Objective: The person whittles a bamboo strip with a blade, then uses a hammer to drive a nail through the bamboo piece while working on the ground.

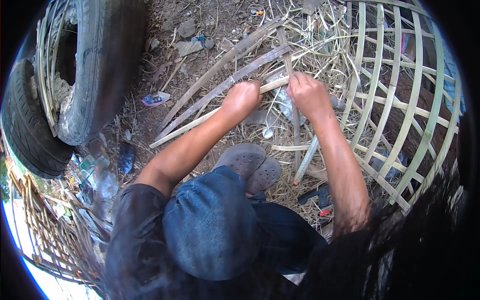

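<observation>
A pale bamboo strip (190, 129) slants up from the lower left to the middle, and both of my hands grip it. My left hand (243, 100) is closed in a fist around it. My right hand (308, 97) pinches its upper end, where it meets an upright brown slat (296, 132). Fingers hide the exact crossing. Two weathered bamboo slats (212, 82) lie roughly parallel beyond the strip, their upper ends near the top of the upright slat. Below my right hand rests a pale greenish rod (307, 159) with an orange tip.
An openwork bamboo lattice (395, 102) curves along the right side. Old tyres (97, 75) stand at the left, above a bundle of thin sticks (45, 225). Bamboo shavings (325, 37) and litter cover the soil. A dark tool-like object (316, 196) lies near my clogs (243, 160).
</observation>
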